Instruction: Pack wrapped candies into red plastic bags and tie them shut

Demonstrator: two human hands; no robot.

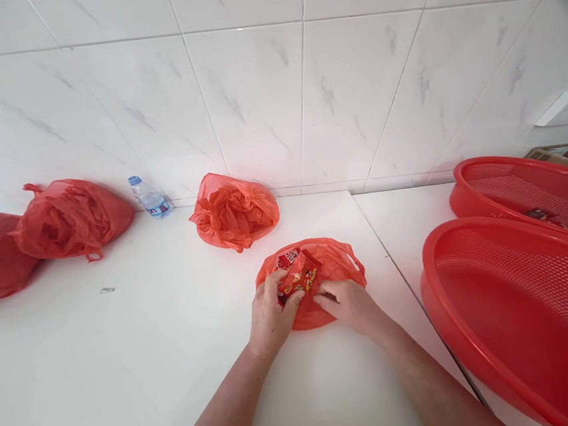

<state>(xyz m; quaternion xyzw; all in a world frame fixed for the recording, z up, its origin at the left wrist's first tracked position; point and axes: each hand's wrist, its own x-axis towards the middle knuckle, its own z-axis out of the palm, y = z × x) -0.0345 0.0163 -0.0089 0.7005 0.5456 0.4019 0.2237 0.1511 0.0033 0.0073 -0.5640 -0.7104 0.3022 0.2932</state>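
Observation:
My left hand [272, 311] is closed around shiny red snack packets [297, 275] with yellow print, its thumb on the near side. The packets lie over a thin red plastic bag [336, 261] spread on the white table. At the right part of this bag, my right hand [350, 304] is closed, with its fingertips pinching the film close to the packets. A loop handle of the bag shows at its right edge. How many packets are held is hidden by the left fingers.
Another red bag [236, 211] sits crumpled against the tiled wall. Beside it stands a tilted water bottle [150, 198]. Bulging red bags [71, 217] fill the far left. Two red mesh baskets [467, 316] occupy the right side, the rear one with a dark packet [540, 214] inside.

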